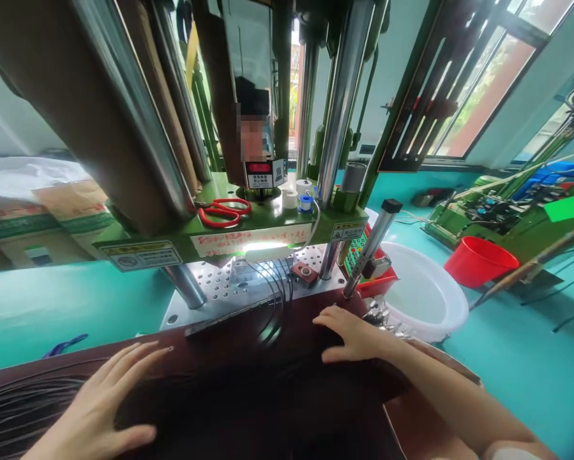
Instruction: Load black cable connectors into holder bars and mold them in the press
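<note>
My left hand (109,399) is spread over the dark brown tabletop (210,370), thumb apart from the fingers, with nothing in it. Beside it, at the left, lies a bundle of thin black cables (28,402). My right hand (347,335) hovers at the right of the tabletop, fingers stretched out and holding nothing. In front of both hands stands a green press (267,223). Several black cables (279,281) run from a clear block (248,271) on its perforated metal plate (214,284) down over the table edge. A lit lamp (270,254) shines above the block.
Red-handled scissors (224,212), a white roll (289,199) and a blue-and-white spool (306,203) rest on the press ledge. A metal post (373,246) rises near my right hand, beside a white tub (430,281). A red bucket (481,260) stands farther right.
</note>
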`<state>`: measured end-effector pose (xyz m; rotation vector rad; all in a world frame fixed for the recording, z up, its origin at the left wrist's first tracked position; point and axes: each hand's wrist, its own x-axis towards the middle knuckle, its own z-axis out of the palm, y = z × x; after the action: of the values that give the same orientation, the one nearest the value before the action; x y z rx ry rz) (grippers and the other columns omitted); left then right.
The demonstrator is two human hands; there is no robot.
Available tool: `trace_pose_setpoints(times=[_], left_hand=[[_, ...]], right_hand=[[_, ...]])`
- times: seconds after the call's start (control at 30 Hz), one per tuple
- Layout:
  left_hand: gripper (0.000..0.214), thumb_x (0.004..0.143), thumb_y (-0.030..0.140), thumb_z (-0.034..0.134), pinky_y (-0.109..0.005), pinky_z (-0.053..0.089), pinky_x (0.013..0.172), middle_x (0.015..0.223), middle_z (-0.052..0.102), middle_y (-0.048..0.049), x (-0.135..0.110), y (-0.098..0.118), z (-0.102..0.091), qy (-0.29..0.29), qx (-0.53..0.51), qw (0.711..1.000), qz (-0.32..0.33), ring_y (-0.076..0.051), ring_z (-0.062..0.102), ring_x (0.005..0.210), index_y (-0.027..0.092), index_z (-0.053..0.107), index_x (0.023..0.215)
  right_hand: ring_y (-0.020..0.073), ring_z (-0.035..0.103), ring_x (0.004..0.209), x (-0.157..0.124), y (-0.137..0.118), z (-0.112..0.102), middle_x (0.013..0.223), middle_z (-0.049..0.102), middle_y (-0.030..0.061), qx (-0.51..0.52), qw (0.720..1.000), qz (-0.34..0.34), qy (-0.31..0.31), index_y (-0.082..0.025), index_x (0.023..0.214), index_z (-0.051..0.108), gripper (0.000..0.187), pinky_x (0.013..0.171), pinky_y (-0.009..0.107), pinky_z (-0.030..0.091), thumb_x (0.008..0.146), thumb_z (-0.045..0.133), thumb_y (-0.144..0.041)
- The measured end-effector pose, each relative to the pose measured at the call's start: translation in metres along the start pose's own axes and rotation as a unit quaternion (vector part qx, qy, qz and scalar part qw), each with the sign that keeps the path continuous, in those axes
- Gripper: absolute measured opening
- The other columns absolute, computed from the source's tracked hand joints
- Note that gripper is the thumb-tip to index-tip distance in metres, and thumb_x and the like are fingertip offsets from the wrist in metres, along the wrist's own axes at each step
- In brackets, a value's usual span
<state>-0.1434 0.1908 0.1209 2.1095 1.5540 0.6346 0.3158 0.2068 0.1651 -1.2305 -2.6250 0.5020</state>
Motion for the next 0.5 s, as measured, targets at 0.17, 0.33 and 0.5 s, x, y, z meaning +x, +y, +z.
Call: trace_pose_setpoints(times=[0.17, 0.33, 0.5], left_hand=[[0.052, 0.075, 0.052, 0.049, -0.035, 0.046, 0.083, 0.104, 0.064, -0.0087, 0.105, 0.087, 0.038, 0.039, -0.186, 0.976, -0.108, -0.024, 0.061, 0.092, 0.019, 0.049, 0.116], [0.050, 0.079, 0.043, 0.045, -0.036, 0.045, 0.075, 0.085, 0.065, -0.0111, 0.201, 0.114, 0.089, 0.125, -0.069, 0.972, -0.187, -0.027, 0.062, 0.084, 0.010, 0.042, 0.118], [0.039, 0.079, 0.025, 0.044, -0.038, 0.044, 0.072, 0.084, 0.065, -0.0166, 0.214, 0.105, 0.101, 0.118, 0.021, 0.977, -0.175, -0.032, 0.062, 0.086, 0.008, 0.047, 0.115]], right_hand=[[0.0156, 0.058, 0.088, 0.102, 0.016, -0.010, 0.097, 0.064, 0.0051, -0.010, 0.978, 0.194, 0.071, -0.018, 0.114, 0.053, 0.030, 0.079, 0.024, 0.041, 0.089, 0.041, -0.027], [0.0261, 0.060, 0.092, 0.173, 0.030, 0.003, 0.099, 0.065, 0.0162, -0.063, 0.957, 0.267, 0.095, -0.010, 0.106, 0.059, 0.031, 0.077, 0.033, 0.043, 0.088, 0.036, -0.023], [0.0265, 0.062, 0.092, 0.182, 0.039, 0.013, 0.095, 0.067, 0.0174, -0.100, 0.951, 0.277, 0.091, -0.009, 0.102, 0.062, 0.032, 0.078, 0.033, 0.044, 0.086, 0.037, -0.019]])
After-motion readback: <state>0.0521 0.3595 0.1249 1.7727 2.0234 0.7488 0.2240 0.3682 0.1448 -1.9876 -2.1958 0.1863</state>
